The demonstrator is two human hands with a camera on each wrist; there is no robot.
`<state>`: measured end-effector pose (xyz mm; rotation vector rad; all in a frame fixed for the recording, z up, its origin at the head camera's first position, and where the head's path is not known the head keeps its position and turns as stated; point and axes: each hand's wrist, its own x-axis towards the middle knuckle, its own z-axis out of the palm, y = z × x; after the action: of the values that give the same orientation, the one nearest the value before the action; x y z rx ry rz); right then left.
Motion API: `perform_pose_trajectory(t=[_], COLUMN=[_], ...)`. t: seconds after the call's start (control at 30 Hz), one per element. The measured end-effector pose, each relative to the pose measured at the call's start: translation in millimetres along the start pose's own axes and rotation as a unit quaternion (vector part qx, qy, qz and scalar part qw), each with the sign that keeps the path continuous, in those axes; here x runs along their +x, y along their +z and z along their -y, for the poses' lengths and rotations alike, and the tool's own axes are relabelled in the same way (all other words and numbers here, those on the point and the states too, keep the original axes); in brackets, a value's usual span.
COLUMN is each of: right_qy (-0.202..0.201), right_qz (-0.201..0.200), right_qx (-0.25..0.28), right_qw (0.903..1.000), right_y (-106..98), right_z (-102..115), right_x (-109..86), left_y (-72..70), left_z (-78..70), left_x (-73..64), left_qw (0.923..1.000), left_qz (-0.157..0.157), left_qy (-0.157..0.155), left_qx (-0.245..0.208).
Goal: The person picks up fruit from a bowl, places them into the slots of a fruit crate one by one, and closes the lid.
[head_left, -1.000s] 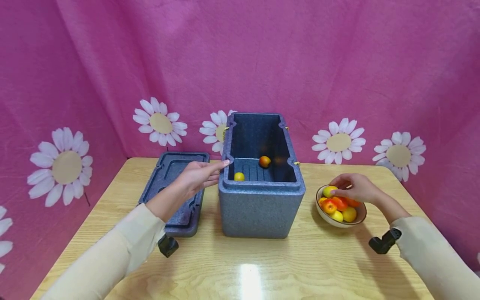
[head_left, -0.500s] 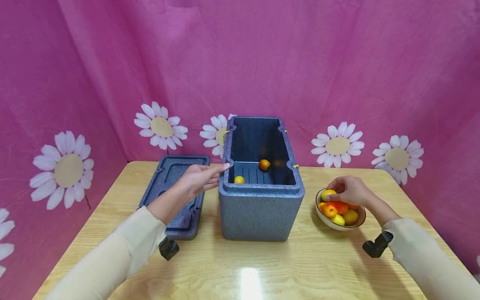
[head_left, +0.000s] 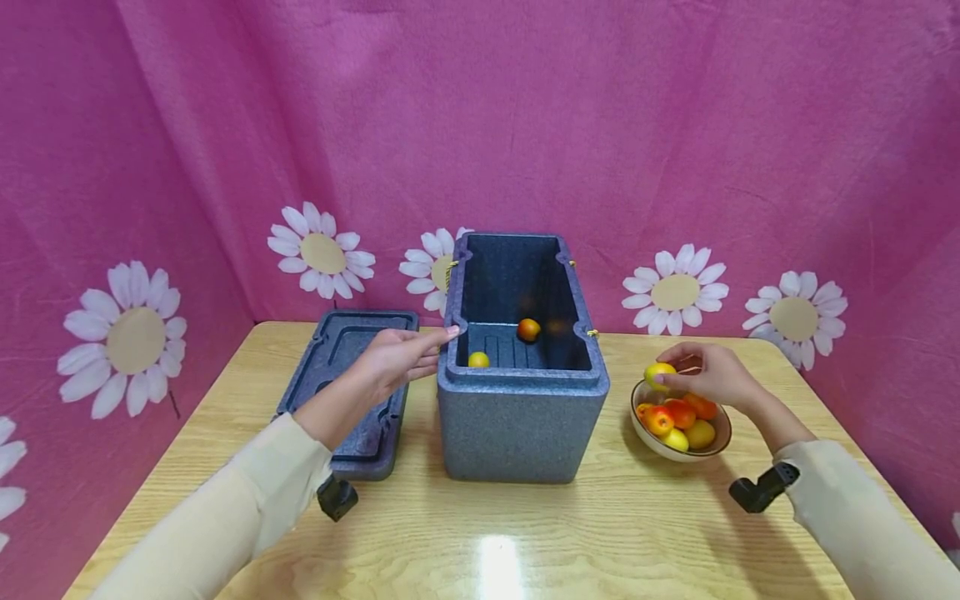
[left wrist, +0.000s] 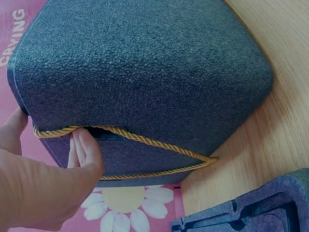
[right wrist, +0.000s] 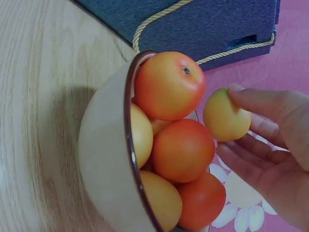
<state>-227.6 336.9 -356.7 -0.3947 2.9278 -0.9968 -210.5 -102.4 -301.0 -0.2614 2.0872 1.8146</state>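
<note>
My right hand pinches a small yellow fruit, greenish at one end, between thumb and fingers. The fruit is above the far left rim of a cream bowl with a brown edge. Several red-orange and yellow fruits fill that bowl. To the left stands a grey foam box without its lid. My left hand holds the box's left side: the thumb rests on the rim, and the fingers are at the slot under the gold rope. Inside lie an orange-red fruit and a yellow fruit.
The grey lid lies on the wooden table, left of the box and partly behind my left forearm. A pink cloth with white flowers hangs behind and along both sides.
My right hand has lifted the yellow fruit off the pile to above the bowl's rim. The left hand keeps its place on the box. The view has tilted slightly upward.
</note>
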Motion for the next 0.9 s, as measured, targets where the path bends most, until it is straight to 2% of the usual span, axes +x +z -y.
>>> perform_pose_trajectory(t=[0.17, 0.53, 0.7, 0.9], right_qy=[-0.004, 0.011, -0.006, -0.025], right_qz=[0.004, -0.005, -0.015, -0.022], right_qx=[0.058, 0.054, 0.051, 0.073], right_qw=[0.9983, 0.9985, 0.9986, 0.9968], right_y=[0, 2, 2, 1], right_z=[1, 9, 16, 23], right_x=[1.2, 6.9, 10.4, 15.1], left_y=[0.6, 0.5, 0.4, 0.0], left_z=[-0.7, -1.0, -1.0, -0.7], left_x=[-0.9, -1.3, -1.7, -2.1], left_qw=[1.0, 1.0, 1.0, 1.0], left_qz=[0.0, 0.001, 0.003, 0.008], left_qy=[0.0, 0.0, 0.001, 0.004], left_qx=[-0.003, 0.001, -0.002, -0.003])
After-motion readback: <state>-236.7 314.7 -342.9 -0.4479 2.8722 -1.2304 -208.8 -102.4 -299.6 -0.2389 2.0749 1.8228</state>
